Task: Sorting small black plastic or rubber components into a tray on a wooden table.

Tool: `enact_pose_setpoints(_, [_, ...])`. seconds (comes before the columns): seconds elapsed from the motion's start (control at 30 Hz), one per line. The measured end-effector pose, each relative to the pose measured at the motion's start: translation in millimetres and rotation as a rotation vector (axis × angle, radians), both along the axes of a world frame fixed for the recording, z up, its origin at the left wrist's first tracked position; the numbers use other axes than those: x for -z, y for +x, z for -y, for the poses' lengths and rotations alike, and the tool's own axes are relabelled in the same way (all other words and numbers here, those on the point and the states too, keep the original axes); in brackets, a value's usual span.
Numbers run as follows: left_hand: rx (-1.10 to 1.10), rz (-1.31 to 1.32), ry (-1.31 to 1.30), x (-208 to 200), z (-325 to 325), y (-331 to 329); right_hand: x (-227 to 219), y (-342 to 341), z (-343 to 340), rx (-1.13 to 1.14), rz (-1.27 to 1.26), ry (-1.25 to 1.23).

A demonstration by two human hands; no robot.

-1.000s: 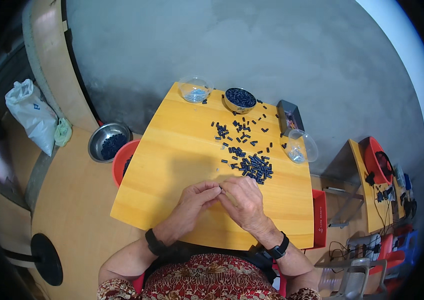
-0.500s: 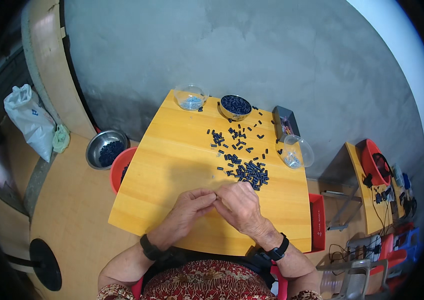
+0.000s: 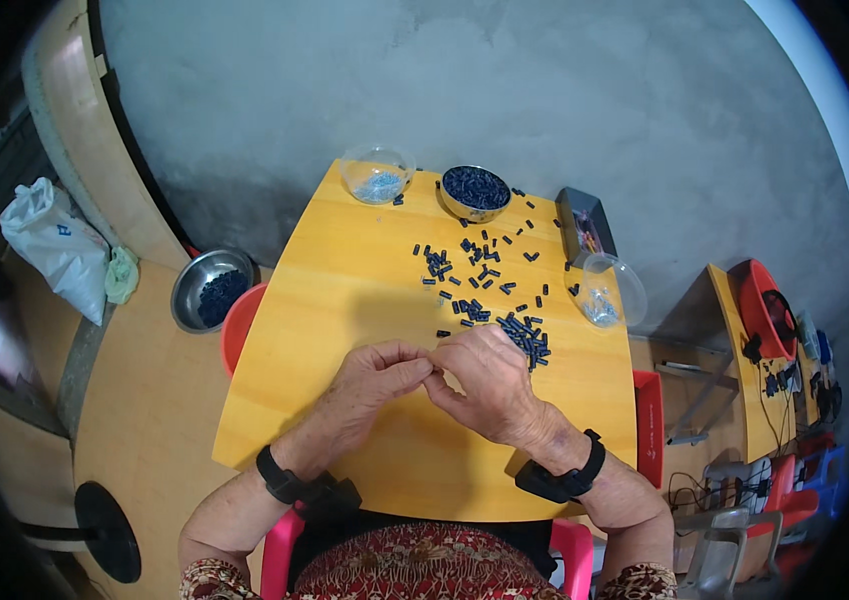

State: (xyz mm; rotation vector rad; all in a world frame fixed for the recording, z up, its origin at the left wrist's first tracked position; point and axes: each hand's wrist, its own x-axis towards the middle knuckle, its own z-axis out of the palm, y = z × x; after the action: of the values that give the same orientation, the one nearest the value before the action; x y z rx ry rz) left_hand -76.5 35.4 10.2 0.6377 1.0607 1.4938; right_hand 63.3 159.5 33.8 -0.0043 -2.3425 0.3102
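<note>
Over the near half of the yellow table (image 3: 295, 300), my left hand (image 3: 377, 385) and my right hand (image 3: 485, 385) meet at their fingertips. Both hands are closed in a pinch. Whatever sits between the fingers is too small and hidden to name. Just beyond my right hand lies a pile of small black cylindrical pieces (image 3: 530, 340), partly covered by that hand. More such pieces are scattered farther back, toward a metal bowl (image 3: 476, 210) filled with them.
A clear bowl of small light-blue parts (image 3: 378, 188) stands far left. Far right are a dark tray (image 3: 586, 228) and a clear container of small silvery parts (image 3: 601, 307). A red basin (image 3: 239, 325) and a steel bowl (image 3: 185, 300) sit beyond the left edge; a red box (image 3: 650, 430) is right.
The view has shifted slightly, and my forearms sit a little wider apart. My hands stay together at the fingertips, and my right hand covers more of the black pile.
</note>
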Motion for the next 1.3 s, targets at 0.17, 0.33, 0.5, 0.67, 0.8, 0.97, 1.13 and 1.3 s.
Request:
enact_pose_setpoints(0.17, [-0.084,-0.012,-0.009,14,-12,-6,-13,-6,-43,-0.125,0.302,-0.314])
enact_pose_setpoints(0.33, [-0.111,-0.099,-0.029,16,-20,-1,-16,-25,-150,0.36,0.335,-0.315])
enact_pose_setpoints(0.5, [-0.073,-0.085,-0.063,25,-25,3,30,-45,-232,0.699,0.41,-0.088])
enact_pose_setpoints(0.67, [-0.094,-0.063,-0.059,30,-25,2,48,-58,-239,0.729,0.531,-0.014])
enact_pose_setpoints(0.8, [-0.096,-0.06,-0.058,31,-22,3,61,-58,-243,0.739,0.48,-0.003])
enact_pose_setpoints(0.97, [-0.119,-0.087,-0.127,27,-20,6,47,-54,-220,0.725,0.529,0.02])
enact_pose_setpoints(1.13, [-0.176,-0.098,-0.033,21,-14,11,-2,-27,-124,0.421,0.254,-0.53])
enact_pose_setpoints(1.3, [-0.229,0.006,-0.013,14,-11,22,-18,17,-31,0.105,0.215,-0.595])
